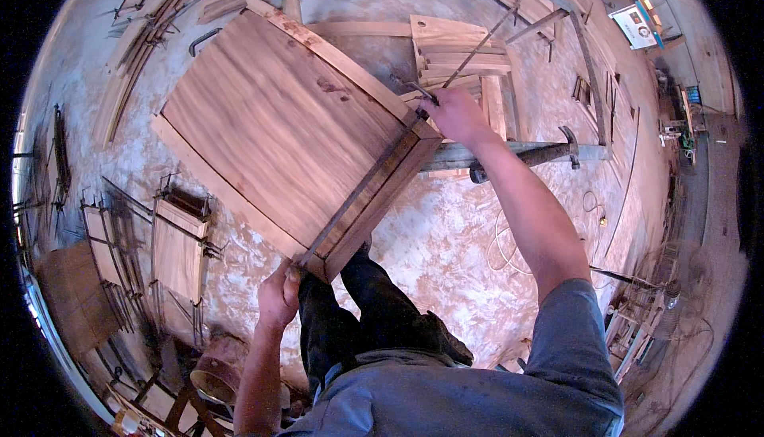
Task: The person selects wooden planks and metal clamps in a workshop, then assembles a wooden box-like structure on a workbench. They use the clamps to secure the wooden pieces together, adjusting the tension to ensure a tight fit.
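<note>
A large wooden panel (286, 111) with rails along its edges lies tilted in front of me. Along its near right edge runs a long dark metal bar clamp (363, 189). My right hand (458, 119) is closed round the clamp's far end, by the bent screw handle at the panel's right corner. At the near corner, my left hand (278, 298) is closed on the clamp's other end; its fingers are partly hidden. Just right of the panel, a claw hammer (525, 156) rests on a metal stand's bar.
Behind the panel is a stack of wooden boards (461, 59). The metal stand (593, 79) extends to the right. Clamped wooden panels (179, 250) stand at the lower left, near a round drum-like container (221, 369). A pale cord (501, 250) lies on the floor.
</note>
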Tool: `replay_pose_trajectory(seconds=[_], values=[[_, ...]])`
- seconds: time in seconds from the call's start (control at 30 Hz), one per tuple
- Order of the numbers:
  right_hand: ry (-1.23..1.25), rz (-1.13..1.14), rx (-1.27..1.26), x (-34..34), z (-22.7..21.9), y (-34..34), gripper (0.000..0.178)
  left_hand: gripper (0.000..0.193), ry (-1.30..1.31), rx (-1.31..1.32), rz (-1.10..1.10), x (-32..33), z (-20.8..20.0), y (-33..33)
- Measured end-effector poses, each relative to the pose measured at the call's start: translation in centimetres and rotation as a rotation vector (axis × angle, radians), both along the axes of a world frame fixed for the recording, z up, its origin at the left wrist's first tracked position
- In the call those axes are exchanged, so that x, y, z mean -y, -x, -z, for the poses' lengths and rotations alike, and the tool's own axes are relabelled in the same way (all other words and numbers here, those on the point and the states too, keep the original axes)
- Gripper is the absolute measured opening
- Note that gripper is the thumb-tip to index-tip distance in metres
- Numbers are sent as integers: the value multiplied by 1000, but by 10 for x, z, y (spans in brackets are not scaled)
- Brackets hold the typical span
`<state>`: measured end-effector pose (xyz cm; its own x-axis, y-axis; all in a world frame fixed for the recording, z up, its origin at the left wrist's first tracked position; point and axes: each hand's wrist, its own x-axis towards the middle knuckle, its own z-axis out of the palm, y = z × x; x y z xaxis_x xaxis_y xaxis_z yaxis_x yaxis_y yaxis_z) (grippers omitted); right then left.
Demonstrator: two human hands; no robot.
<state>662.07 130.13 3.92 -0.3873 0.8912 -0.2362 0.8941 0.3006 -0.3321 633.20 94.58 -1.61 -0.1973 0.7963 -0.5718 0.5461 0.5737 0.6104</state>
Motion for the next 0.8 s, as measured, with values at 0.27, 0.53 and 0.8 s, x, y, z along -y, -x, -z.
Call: replay_pose_trajectory(seconds=[0.27, 0.53, 0.8], values=[[-129, -4, -27, -23, 25, 25, 36, 51, -273, -18, -36, -19, 3, 32], [-91, -39, -6, -26, -3, 39, 34, 71, -118, -119, 1, -31, 2, 42], [-169, -138, 255, -16, -16, 49, 30, 66, -277, -227, 11, -32, 6, 37]])
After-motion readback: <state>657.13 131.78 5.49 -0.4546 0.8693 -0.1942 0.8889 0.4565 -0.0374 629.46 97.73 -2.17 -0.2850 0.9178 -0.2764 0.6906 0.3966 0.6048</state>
